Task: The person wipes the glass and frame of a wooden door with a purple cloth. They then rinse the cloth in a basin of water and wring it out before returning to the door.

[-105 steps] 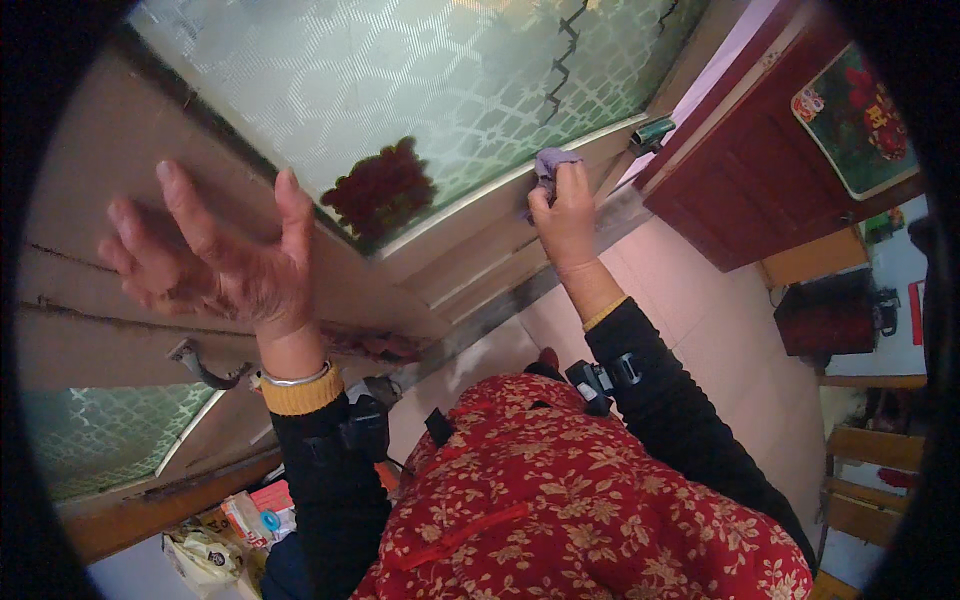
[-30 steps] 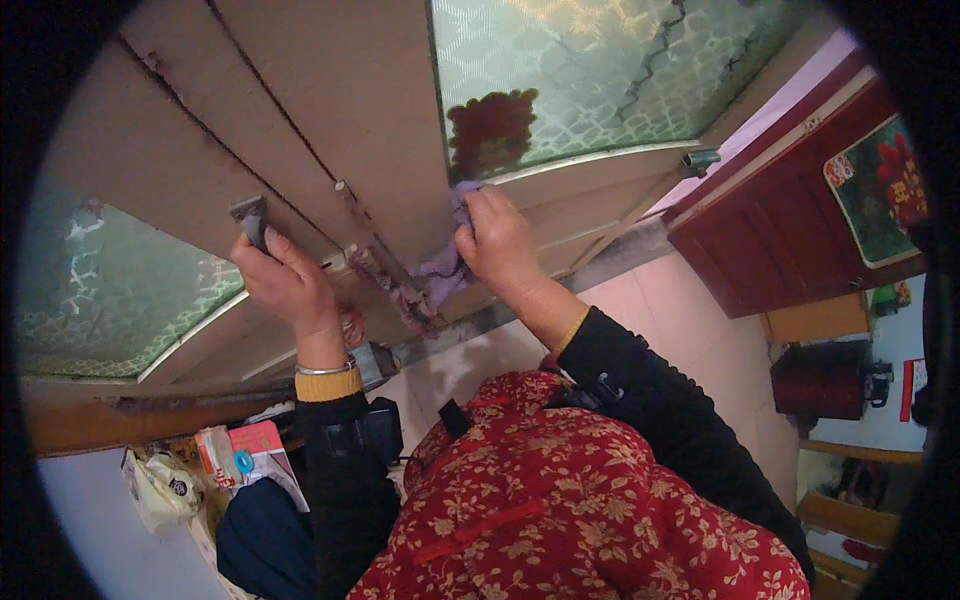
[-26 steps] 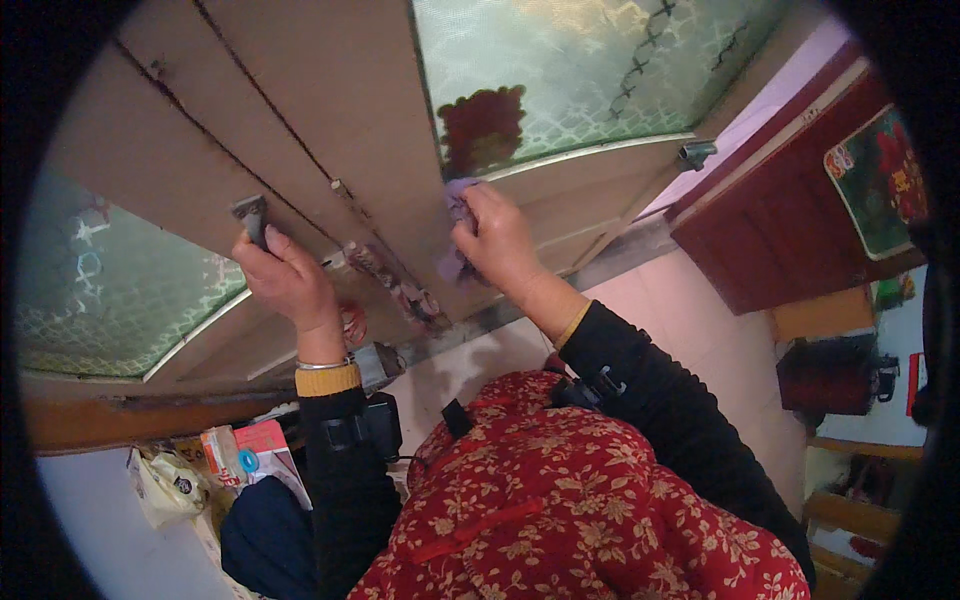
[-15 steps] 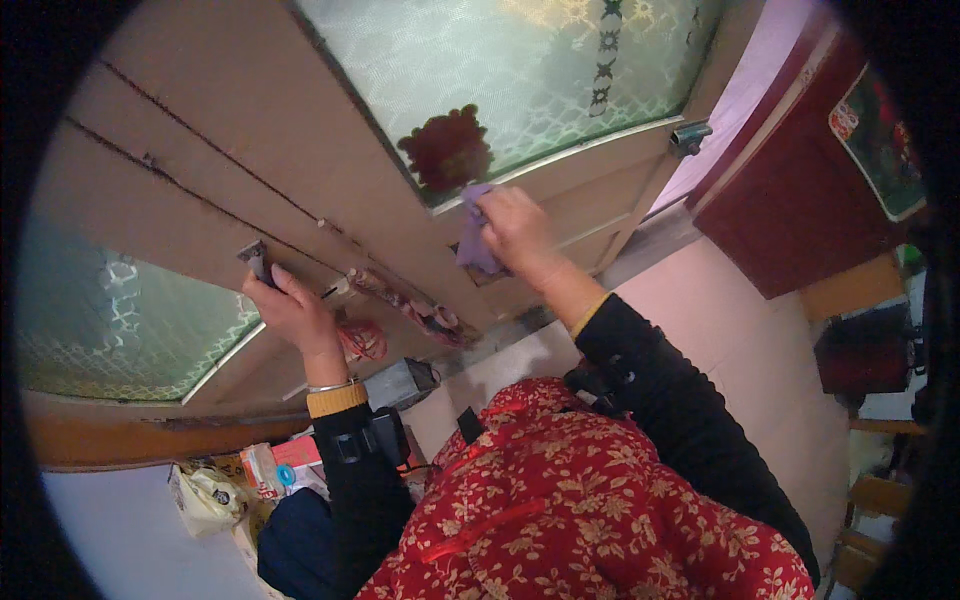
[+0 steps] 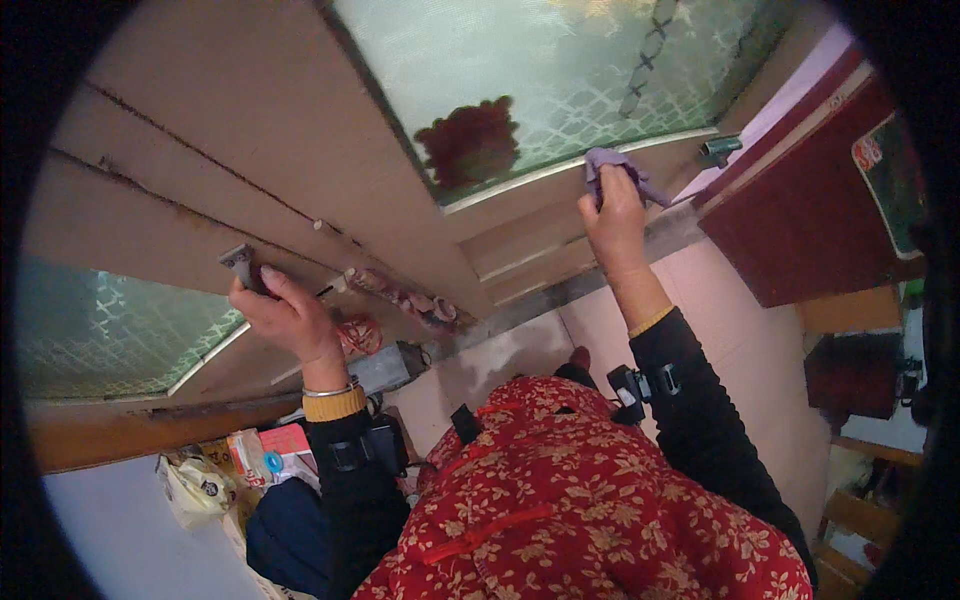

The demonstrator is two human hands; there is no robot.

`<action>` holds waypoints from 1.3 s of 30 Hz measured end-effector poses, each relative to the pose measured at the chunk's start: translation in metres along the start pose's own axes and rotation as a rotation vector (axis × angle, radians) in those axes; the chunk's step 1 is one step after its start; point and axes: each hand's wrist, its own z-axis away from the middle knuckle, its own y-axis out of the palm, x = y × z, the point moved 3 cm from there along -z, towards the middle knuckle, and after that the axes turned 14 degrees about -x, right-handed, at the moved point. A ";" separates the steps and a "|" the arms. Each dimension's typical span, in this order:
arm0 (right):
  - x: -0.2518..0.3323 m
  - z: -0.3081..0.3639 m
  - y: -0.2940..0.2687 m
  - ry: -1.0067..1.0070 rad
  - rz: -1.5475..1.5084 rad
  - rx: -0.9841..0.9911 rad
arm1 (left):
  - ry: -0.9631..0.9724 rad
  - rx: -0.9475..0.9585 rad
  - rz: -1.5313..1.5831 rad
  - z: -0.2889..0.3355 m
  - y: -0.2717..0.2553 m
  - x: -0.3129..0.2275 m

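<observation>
My right hand point(image 5: 615, 218) is closed round a crumpled purple cloth point(image 5: 607, 162). It holds the cloth at the bottom rail below the patterned glass pane point(image 5: 560, 90) of the beige door point(image 5: 520, 240). A dark red scalloped patch point(image 5: 468, 143) shows on the glass to the left of the cloth. My left hand point(image 5: 290, 315) grips the dark handle of a small scraper-like tool point(image 5: 238, 258) with a wide grey head. The tool points up, in front of the beige panel left of the door; whether it touches the panel I cannot tell.
A metal latch point(image 5: 720, 150) sticks out at the door's right edge. A dark red cabinet or door point(image 5: 800, 200) stands beyond it. Pinkish wrapped sticks point(image 5: 405, 300) hang between my hands, above a grey box point(image 5: 395, 368). Bags and packets point(image 5: 205, 485) lie at lower left.
My right hand has moved right along the bottom rail with the cloth, from the pane's lower left corner. My left hand has barely moved, still holding the tool.
</observation>
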 end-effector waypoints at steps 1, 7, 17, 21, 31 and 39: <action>0.009 0.004 0.003 -0.009 -0.012 0.056 | 0.003 -0.018 -0.021 0.000 0.000 0.000; 0.065 0.023 0.018 -0.009 -0.190 0.160 | -0.022 -0.048 0.031 0.002 0.004 0.001; 0.140 0.044 0.040 0.052 -0.430 0.230 | -0.001 -0.047 -0.042 0.006 0.007 0.014; 0.131 0.039 0.039 0.288 -0.615 0.358 | -0.011 -0.035 -0.018 0.004 0.008 0.013; 0.046 0.009 0.021 0.017 -0.335 0.107 | 0.104 0.005 -0.016 -0.001 0.001 0.012; 0.041 0.014 0.010 0.097 -0.190 0.115 | -0.055 -0.010 0.034 0.003 0.002 0.004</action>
